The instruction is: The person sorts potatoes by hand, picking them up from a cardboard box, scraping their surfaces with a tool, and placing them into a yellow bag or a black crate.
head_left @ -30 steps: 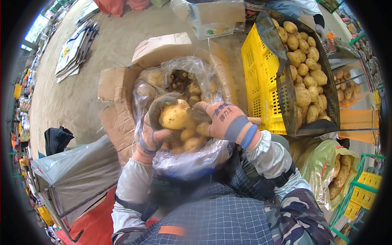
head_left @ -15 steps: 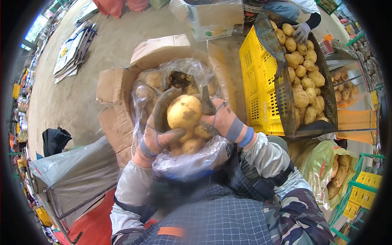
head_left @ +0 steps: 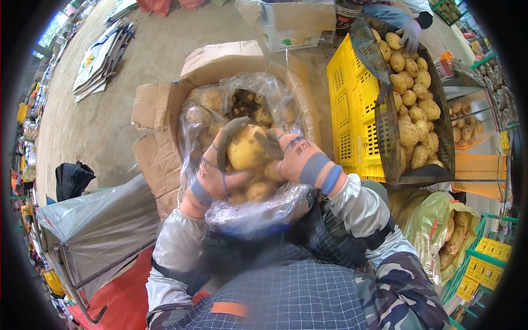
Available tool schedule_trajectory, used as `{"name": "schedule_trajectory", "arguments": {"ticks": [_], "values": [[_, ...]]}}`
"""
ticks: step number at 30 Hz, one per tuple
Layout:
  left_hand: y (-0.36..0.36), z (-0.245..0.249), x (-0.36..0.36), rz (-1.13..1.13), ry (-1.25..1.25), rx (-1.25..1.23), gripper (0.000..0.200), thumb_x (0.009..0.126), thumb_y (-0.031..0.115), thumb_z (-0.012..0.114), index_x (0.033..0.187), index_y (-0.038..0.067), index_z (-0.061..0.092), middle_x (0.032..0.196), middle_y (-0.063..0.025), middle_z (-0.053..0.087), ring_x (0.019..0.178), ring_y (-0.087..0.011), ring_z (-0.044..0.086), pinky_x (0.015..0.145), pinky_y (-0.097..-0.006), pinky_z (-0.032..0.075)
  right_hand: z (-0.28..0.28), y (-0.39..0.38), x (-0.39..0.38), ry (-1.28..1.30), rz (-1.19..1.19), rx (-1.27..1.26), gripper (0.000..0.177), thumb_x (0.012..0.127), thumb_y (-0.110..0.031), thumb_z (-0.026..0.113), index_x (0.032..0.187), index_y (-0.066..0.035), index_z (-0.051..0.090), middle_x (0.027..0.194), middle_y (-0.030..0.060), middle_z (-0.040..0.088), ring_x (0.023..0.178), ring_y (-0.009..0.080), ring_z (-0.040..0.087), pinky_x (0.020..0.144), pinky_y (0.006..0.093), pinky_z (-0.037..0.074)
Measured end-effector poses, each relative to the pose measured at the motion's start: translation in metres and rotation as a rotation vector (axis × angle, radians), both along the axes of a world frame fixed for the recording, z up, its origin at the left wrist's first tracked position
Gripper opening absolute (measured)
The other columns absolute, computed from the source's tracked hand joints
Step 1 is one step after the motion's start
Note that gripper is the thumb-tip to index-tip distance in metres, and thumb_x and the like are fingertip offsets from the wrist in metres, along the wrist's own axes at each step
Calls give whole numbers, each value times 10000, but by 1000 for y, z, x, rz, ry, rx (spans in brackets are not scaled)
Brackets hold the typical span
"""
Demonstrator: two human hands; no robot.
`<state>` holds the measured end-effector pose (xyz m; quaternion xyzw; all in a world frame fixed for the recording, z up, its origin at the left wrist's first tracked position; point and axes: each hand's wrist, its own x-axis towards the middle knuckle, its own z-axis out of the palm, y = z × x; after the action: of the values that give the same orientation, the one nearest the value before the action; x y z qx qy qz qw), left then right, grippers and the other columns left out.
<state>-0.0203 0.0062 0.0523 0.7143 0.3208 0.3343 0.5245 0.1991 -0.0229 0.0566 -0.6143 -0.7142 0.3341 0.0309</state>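
A large yellow potato (head_left: 245, 149) with dark smudges is held over the open cardboard box (head_left: 162, 110). My left hand (head_left: 215, 168), in a pinkish-orange glove with dark fingers, curls round the potato's left side. On the opposite side my right hand (head_left: 297, 157), gloved alike, has its fingers against the potato's upper right. Clear plastic (head_left: 258, 214) lines the box. Beneath my hands lie other potatoes, one of them a pale potato (head_left: 260, 191) near the front. My palms hide part of the box's contents.
To the right, a yellow crate (head_left: 357, 121) stands beside a dark-edged bin (head_left: 393, 159) full of potatoes. A co-worker's gloved hand (head_left: 411, 36) reaches into it. Farther right is a green sack (head_left: 423, 220) of potatoes. Flattened cartons (head_left: 102, 63) lie left; a grey-covered frame (head_left: 110, 220) is nearer.
The held potato has turned and sits slightly lower and further left within my grip. My right fingers have moved over its upper right side. The co-worker's hand stays at the bin.
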Motion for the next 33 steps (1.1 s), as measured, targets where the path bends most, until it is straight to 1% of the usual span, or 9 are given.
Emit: {"name": "schedule_trajectory", "arguments": {"ticks": [5,8,11,12,15,23,26,30,33], "values": [[2,-5,4,44,-76,-80,855,721,66,786,1488,25,412,1361,-124,560,1265,-212,528,1096,-345,417,13,0,-16,-162,94,-195,598,915,-219,585,1446,-5,412,1289,237,619,1211,355,602,1040,417,462],[4,-9,2,51,-79,-117,857,731,94,790,1492,23,402,1364,-127,558,1258,-214,534,1089,-349,425,8,2,-12,-104,65,-192,654,909,-315,625,1418,52,440,1255,288,626,1167,406,620,1008,439,493],[5,-2,1,38,-86,-214,866,751,134,791,1505,22,380,1372,-128,555,1257,-219,538,1091,-354,426,-14,8,11,111,-134,185,646,905,-295,636,1419,49,449,1273,279,618,1156,419,618,1015,439,488],[6,1,0,31,-91,-262,870,758,148,790,1510,21,371,1375,-129,554,1257,-221,539,1092,-355,425,-2,10,14,182,-217,50,605,917,-311,633,1448,-78,461,1342,237,586,1277,359,544,1082,434,431],[3,1,4,47,-206,-381,884,774,182,794,1522,19,351,1386,-133,548,1266,-223,535,1098,-358,421,-39,3,11,277,-195,208,615,889,-328,674,1432,-106,488,1320,232,596,1239,363,558,1078,431,431],[0,1,1,77,-90,-201,876,772,136,808,1518,21,364,1384,-139,551,1274,-222,533,1096,-356,426,-25,15,14,643,-261,245,436,842,-299,759,1188,-56,656,1114,203,679,1036,348,652,891,428,528],[-1,4,2,72,-22,-145,849,771,84,787,1512,19,378,1405,-133,541,1293,-222,520,1107,-357,414,-31,11,2,575,-201,457,353,840,-254,761,1104,-39,665,1022,195,691,971,334,668,844,417,538],[-1,-11,2,89,9,5,859,775,131,810,1509,22,379,1360,-150,569,1255,-231,555,1077,-362,450,-11,9,-1,563,-152,346,308,847,-225,747,1078,-45,650,998,172,701,948,319,675,836,396,538],[0,-9,3,87,29,20,869,771,135,816,1511,19,376,1362,-154,569,1261,-239,553,1081,-362,447,-26,12,3,497,-265,515,191,883,-95,695,1055,-17,669,896,110,712,803,178,680,738,309,548]]}}
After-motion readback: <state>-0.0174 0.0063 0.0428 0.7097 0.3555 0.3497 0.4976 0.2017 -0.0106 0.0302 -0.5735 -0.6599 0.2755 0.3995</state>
